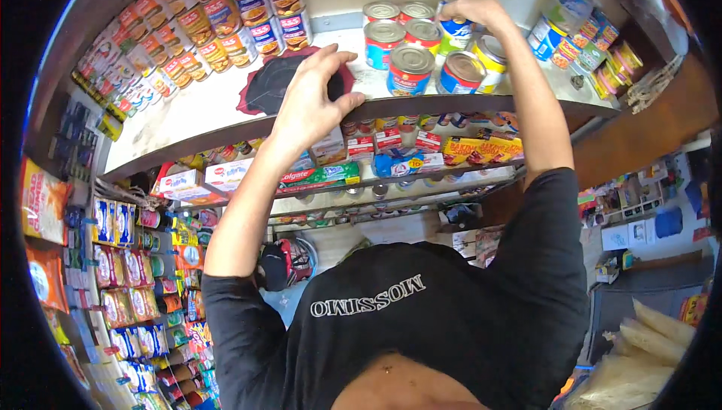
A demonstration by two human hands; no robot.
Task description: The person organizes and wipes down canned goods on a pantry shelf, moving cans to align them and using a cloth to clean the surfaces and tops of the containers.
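Fingers spread and holding nothing, my left hand is at the front edge of the upper shelf, over a black cloth with a dark red border. Whether it presses on the cloth I cannot tell. My right hand grips the top of a tall can with a blue and green label at the back of a group of cans. In front of that can are a red and blue can, another low can and a yellow and white can. Several similar cans stand to the left.
Stacked tuna cans line the shelf's left side. Cans and small packs fill its right end. On the shelf below are toothpaste boxes and baking soda packs. Hanging sachets cover the left side; plastic bags are at lower right.
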